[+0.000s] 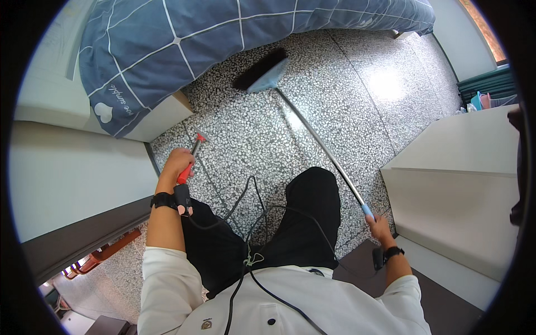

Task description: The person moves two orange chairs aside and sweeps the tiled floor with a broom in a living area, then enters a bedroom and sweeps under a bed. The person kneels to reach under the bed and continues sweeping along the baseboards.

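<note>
My left hand (181,161) is closed around a scraper (195,149) with a red handle, a metal shaft and a red head that points away from me. It is near the floor, left of my knees. In my right hand (379,228) is the light-blue grip end of a broom (324,146). The broom's silver pole slants up and to the left across the view. Its light-blue head with dark bristles (261,69) is at the far side, close to the hanging edge of a blue checked bed cover (209,25).
Speckled terrazzo floor (251,134) spreads before me. White furniture (452,184) stands at right, and a white door or panel (79,176) at left. Black cables (253,180) from my wrist straps hang across my legs. Small containers (481,100) sit at far right.
</note>
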### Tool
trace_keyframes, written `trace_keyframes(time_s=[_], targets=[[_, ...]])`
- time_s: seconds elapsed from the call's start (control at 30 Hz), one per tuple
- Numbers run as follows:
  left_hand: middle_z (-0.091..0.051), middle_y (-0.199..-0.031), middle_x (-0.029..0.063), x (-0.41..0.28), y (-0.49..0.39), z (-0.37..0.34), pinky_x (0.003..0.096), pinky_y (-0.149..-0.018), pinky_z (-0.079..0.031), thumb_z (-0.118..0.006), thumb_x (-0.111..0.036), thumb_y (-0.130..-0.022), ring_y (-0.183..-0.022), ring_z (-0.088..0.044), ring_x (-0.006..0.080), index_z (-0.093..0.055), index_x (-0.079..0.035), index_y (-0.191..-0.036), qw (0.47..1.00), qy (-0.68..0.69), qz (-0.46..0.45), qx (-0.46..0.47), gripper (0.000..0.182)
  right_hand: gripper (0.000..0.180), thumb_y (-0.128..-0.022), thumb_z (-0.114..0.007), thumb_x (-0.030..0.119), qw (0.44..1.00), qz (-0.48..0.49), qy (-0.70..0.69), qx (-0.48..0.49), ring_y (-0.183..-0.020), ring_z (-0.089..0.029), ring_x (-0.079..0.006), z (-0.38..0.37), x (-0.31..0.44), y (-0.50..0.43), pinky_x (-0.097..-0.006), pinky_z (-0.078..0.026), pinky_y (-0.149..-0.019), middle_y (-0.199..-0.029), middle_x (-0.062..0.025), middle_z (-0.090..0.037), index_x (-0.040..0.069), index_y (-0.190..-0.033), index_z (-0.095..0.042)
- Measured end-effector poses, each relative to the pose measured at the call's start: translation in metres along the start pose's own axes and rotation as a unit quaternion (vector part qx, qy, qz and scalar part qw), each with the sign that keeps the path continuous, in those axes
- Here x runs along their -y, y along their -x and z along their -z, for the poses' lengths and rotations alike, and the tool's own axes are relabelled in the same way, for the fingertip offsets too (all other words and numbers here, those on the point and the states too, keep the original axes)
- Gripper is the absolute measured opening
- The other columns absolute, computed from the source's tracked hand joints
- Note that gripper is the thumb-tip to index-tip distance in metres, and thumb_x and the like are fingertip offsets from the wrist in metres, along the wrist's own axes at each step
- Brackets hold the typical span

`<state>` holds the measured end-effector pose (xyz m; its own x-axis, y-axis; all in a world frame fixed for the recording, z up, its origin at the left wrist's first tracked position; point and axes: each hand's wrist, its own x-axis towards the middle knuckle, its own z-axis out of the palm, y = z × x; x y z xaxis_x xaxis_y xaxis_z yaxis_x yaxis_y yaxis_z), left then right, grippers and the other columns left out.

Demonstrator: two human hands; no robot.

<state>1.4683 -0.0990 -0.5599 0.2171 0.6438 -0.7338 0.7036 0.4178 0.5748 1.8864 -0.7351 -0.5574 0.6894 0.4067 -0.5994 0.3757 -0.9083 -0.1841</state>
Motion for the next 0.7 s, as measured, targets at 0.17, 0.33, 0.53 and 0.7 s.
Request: trace_keyframes(time_s=[0.17, 0.33, 0.53, 0.7], targets=[[-0.061, -0.074, 0.014, 0.006, -0.016, -0.001, 0.0411, -0.047, -0.055, -0.062, 0.0, -0.079, -0.052, -0.065, 0.0284, -0.064, 0.007, -0.101, 1.0, -0.008, -0.025, 0.011, 0.023, 0.059, -0.098, -0.063, 0.057, 0.994, -0.05, -0.061, -0.079, -0.079, -0.069, -0.0398, -0.025, -0.043, 0.069, -0.0494, -0.052, -0.073, -0.083, -0.0234, -0.07, -0.001, -0.097, -0.072], [-0.062, -0.076, 0.0148, 0.002, -0.027, -0.011, 0.0417, -0.045, -0.056, -0.063, 0.001, -0.08, -0.05, -0.065, 0.0292, -0.063, 0.008, -0.106, 0.999, -0.021, -0.032, 0.023, 0.026, 0.047, -0.098, -0.066, 0.047, 0.976, -0.024, -0.205, -0.069, -0.078, -0.071, -0.0398, -0.04, -0.001, 0.062, -0.0476, -0.053, -0.072, -0.084, -0.0209, -0.072, 0.0, -0.099, -0.071], [-0.066, -0.084, 0.0157, 0.002, -0.016, -0.008, 0.0381, -0.046, -0.055, -0.065, -0.001, -0.086, -0.057, -0.069, 0.0256, -0.063, 0.008, -0.114, 0.999, -0.015, -0.018, 0.043, 0.03, 0.041, -0.096, -0.066, 0.041, 0.989, 0.112, -0.078, -0.062, -0.087, -0.071, -0.0466, -0.024, 0.122, -0.062, -0.0553, -0.056, -0.08, -0.092, -0.0256, -0.074, 0.003, -0.11, -0.067], [-0.068, -0.104, 0.0194, 0.01, -0.002, 0.001, 0.0363, -0.049, -0.055, -0.065, 0.002, -0.087, -0.067, -0.072, 0.0263, -0.05, 0.007, -0.144, 0.999, -0.01, 0.019, 0.027, 0.06, 0.041, -0.095, -0.069, 0.043, 0.97, 0.235, -0.028, -0.062, -0.087, -0.072, -0.0442, 0.014, 0.242, -0.144, -0.0564, -0.056, -0.08, -0.091, -0.0209, -0.074, 0.008, -0.114, -0.066]])
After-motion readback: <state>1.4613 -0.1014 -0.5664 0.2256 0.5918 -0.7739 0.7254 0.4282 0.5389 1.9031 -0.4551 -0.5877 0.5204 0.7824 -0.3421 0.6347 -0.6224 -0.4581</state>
